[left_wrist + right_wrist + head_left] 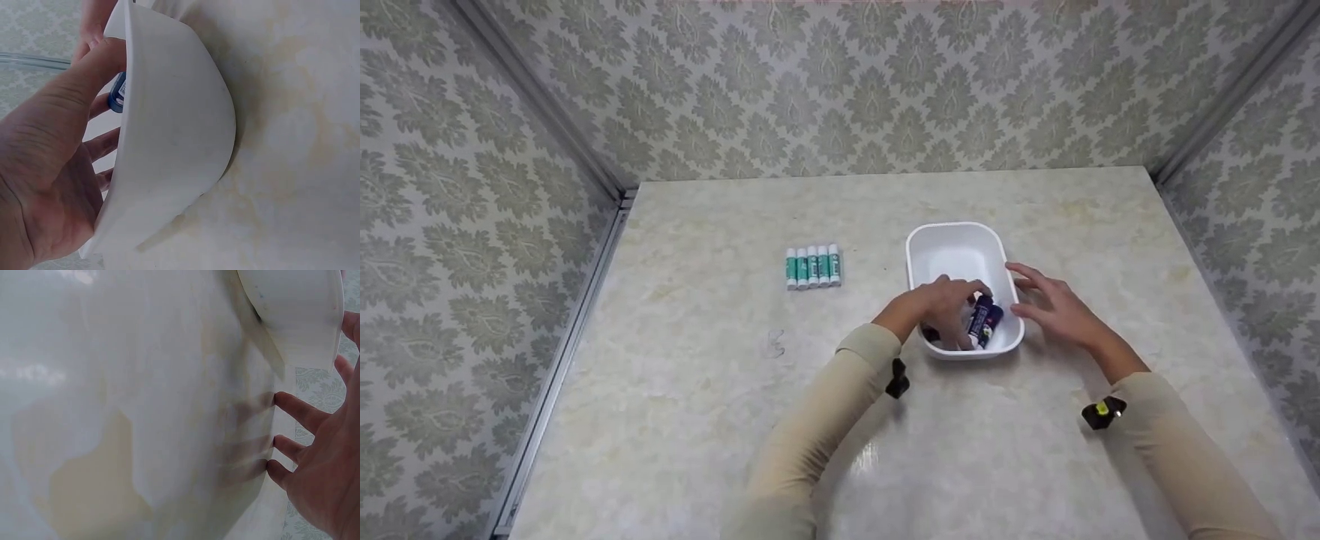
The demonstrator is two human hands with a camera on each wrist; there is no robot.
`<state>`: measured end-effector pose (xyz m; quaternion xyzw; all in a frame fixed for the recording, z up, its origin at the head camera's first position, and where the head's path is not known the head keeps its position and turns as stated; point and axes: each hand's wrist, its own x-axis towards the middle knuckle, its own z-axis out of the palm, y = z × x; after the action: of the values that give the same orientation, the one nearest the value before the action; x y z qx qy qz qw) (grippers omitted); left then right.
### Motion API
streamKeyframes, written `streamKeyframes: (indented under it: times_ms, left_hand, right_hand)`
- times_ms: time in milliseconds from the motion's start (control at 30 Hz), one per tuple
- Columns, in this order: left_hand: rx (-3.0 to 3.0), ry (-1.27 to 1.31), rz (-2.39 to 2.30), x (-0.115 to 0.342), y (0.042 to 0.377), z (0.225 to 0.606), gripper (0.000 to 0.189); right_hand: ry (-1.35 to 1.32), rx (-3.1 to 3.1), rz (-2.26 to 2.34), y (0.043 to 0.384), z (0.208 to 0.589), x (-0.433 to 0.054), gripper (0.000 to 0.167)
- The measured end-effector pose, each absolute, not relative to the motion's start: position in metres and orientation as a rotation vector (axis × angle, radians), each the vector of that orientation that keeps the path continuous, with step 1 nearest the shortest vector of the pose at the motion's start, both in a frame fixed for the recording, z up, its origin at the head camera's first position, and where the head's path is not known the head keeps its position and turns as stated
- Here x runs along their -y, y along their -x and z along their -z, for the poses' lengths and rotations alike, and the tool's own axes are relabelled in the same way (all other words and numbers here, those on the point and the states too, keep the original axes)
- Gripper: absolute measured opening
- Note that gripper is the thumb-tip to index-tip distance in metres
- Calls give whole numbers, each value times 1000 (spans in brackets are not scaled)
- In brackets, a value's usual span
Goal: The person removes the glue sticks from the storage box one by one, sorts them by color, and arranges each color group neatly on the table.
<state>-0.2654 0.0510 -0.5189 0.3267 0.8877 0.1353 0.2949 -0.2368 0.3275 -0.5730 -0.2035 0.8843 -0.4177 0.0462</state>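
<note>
A white plastic tub stands on the table. Reaching over its near left side, my left hand pinches a dark blue glue stick between thumb and fingers. A second dark blue stick lies right beside it in the tub. Part of another dark item shows under the left palm, mostly hidden. In the left wrist view, a blue round end appears between thumb and fingers behind the tub wall. My right hand touches the tub's right rim with thumb and fingertips, its fingers spread.
To the left of the tub, a row of several green and white glue sticks lies side by side on the table. A small clear scrap lies nearer. Patterned panels stand behind and at both sides.
</note>
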Motion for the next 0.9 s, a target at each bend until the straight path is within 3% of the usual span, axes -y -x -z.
streamKeyframes:
  times_ms: [900]
  left_hand:
    - [-2384,-1065,-826,-18,276,490,104]
  right_hand:
    - [540,-2686,1203,235,572,-326,70]
